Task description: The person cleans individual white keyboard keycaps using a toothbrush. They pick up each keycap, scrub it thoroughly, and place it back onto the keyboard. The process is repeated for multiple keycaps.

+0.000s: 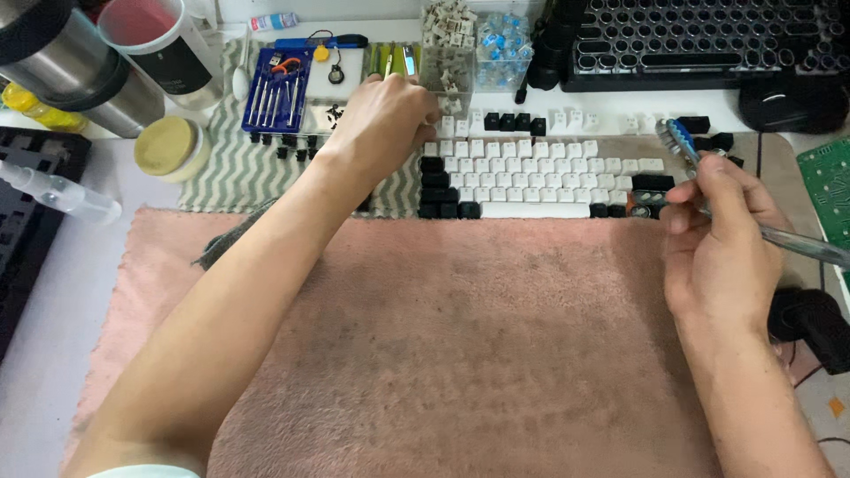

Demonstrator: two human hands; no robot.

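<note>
Over a pink towel: two bare forearms reach across a cluttered desk, seen from above.
Left hand (382, 124): stretched far forward, fingers curled down at the back edge of the desk beside a clear plastic box (445, 66) of pale small parts; whether it holds anything cannot be told, since the fingertips are hidden.
Right hand (722, 243): closed around the clear handle of a toothbrush (680, 142), thumb and fingers pinching it, the blue and white bristle head raised and tilted toward the left above the desk.
Keycaps (531, 173): white and black caps laid out in neat rows like a keyboard, on the far edge of the towel between the two hands, the long white bar in the front row.
Loose caps (549, 122): a further line of black and white ones behind the rows.
Pink towel (443, 354): spread under both arms, covering most of the near desk.
Striped cloth (230, 168): green and white, under the left hand's wrist.
Screwdriver set (274, 88): blue case lying open behind the striped cloth.
Round tin (168, 146): yellow lid, left of the cloth.
Steel tumbler (71, 66): far left corner, beside a cup (164, 44) with a pink inside.
Black keyboard frame (708, 40): empty round sockets, at the far right.
Green circuit board (828, 186): at the right edge.
</note>
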